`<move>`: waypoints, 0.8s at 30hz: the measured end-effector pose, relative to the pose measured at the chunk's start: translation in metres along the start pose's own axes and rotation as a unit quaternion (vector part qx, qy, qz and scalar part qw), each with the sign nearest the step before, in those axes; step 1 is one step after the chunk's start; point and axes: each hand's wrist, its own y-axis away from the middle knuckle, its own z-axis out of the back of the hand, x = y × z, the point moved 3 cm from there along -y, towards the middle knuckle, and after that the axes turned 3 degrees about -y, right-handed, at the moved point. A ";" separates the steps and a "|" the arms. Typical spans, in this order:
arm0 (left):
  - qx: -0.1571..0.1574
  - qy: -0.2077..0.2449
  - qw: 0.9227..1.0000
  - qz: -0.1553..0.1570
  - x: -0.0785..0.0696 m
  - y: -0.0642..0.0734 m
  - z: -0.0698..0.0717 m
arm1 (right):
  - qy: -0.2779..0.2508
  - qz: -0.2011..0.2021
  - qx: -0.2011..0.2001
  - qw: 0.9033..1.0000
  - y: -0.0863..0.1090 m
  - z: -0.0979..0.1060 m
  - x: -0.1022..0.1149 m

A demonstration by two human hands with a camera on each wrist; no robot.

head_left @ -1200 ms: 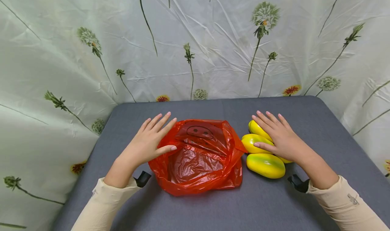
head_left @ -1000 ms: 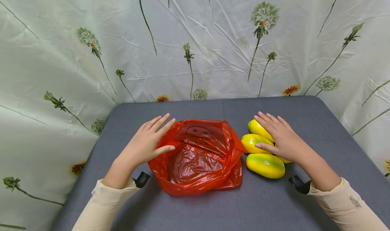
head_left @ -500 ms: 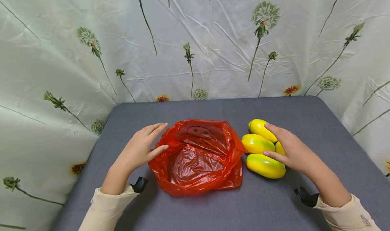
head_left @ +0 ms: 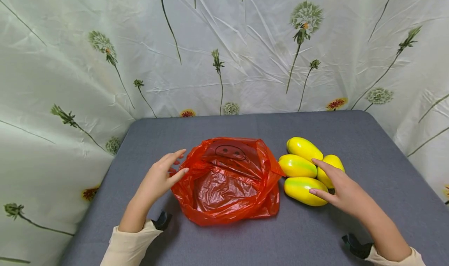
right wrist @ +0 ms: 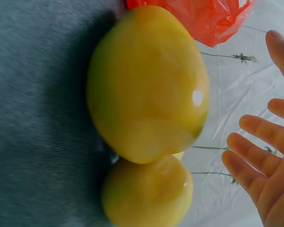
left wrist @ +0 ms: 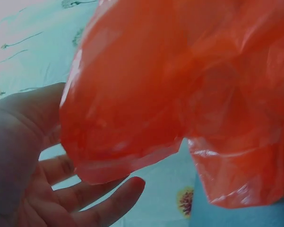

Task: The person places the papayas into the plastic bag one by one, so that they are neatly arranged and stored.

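A red plastic bag with a pig-face print lies mouth up in the middle of the table in the head view. My left hand is at the bag's left rim, thumb and fingers parted and loosely bent. In the left wrist view the red bag covers part of the left hand's fingers. Several yellow-green mangoes lie clustered right of the bag. My right hand hovers at their right side, fingers spread and holding nothing. From the right wrist, one mango shows large beside the spread fingers.
A grey cloth-covered table carries everything. Behind it and to the sides hangs a white curtain with printed dandelions. Black wrist mounts sit below each hand.
Both hands have come down and back toward the person; the left fingers have bent toward the bag's rim. The right hand has shifted right, uncovering more mangoes. Bag and mangoes stay put.
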 end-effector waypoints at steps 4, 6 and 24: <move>-0.012 0.031 0.999 0.018 0.002 0.002 -0.004 | -0.001 -0.004 -0.008 1.000 0.006 -0.005 -0.002; -0.016 0.045 0.998 0.030 0.004 0.002 -0.007 | 0.000 0.000 -0.015 1.000 0.010 -0.008 -0.004; -0.019 0.159 0.983 0.089 0.013 0.006 -0.021 | 0.035 0.076 -0.089 0.992 0.022 -0.030 -0.011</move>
